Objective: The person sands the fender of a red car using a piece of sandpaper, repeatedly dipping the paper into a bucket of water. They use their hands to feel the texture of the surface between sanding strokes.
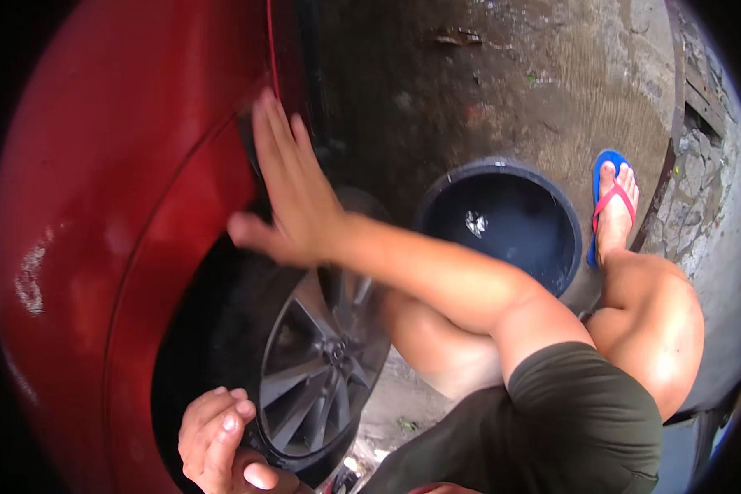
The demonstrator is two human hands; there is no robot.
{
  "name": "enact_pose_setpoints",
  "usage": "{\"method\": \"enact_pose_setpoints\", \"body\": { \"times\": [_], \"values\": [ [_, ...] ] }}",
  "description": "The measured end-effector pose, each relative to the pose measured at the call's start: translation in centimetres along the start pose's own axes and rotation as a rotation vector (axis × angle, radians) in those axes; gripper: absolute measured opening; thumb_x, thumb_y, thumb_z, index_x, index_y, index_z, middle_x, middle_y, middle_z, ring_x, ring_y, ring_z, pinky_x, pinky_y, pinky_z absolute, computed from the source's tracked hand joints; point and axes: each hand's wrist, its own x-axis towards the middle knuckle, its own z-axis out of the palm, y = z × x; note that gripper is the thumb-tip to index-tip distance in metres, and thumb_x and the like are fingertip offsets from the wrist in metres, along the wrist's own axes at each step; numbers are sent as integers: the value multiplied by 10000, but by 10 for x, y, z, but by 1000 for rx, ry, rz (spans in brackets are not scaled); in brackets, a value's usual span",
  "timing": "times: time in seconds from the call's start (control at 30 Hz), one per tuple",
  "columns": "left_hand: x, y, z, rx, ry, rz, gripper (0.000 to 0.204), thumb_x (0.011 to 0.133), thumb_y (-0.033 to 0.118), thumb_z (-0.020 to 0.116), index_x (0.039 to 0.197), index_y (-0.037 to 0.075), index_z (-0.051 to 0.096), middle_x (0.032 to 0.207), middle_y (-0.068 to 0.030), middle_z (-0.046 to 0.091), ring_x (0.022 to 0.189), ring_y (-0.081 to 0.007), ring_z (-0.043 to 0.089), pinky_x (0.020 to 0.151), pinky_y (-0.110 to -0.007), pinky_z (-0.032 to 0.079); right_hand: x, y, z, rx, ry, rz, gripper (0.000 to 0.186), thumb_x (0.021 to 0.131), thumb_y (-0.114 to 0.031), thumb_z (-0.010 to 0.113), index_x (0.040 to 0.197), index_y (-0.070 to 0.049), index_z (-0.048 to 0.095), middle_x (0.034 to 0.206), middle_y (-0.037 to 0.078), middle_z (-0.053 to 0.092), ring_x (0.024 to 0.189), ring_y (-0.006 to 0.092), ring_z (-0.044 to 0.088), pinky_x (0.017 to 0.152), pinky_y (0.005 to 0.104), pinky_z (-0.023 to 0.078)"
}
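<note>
My right hand (292, 193) reaches across from the right with its fingers stretched out, slightly blurred. It is over the edge of the red car body (82, 230), above the wheel arch; I cannot tell whether it touches the paint. No object shows in it. My left hand (214, 440) is at the lower left, beside the wheel (325, 362). Its fingers are loosely bent, the thumb is apart from them, and nothing shows between them. Dark grey spokes fill the wheel, and a black tyre (198, 346) surrounds it. My right forearm passes over part of the wheel and tyre.
A round dark tub (575, 226) of water stands on the wet concrete floor (510, 90), right of the wheel. My bent leg (654, 321) and a foot in a blue flip-flop (608, 156) with a red strap are beyond it. Broken stone (692, 189) lines the right edge.
</note>
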Motion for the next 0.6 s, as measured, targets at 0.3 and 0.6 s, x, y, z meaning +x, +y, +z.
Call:
{"method": "enact_pose_setpoints", "body": {
  "times": [0.3, 0.6],
  "values": [
    [2, 2, 14, 45, 11, -15, 705, 1066, 587, 491, 1230, -81, 648, 850, -190, 724, 744, -318, 725, 692, -466, 616, 13, -1, -6, 1, 3, 70, 1213, 954, -758, 492, 1598, 171, 51, 1643, 456, 71, 1563, 562, 125, 1258, 634, 127],
    [0, 3, 11, 38, -20, 8, 717, 1069, 594, 472, 1259, -79, 631, 860, -193, 721, 745, -326, 724, 694, -466, 612, 17, -8, 0, 40, 73, 86, 1142, 987, -700, 490, 1610, 155, 61, 1654, 438, 79, 1566, 558, 120, 1252, 638, 139]
  ]
}}
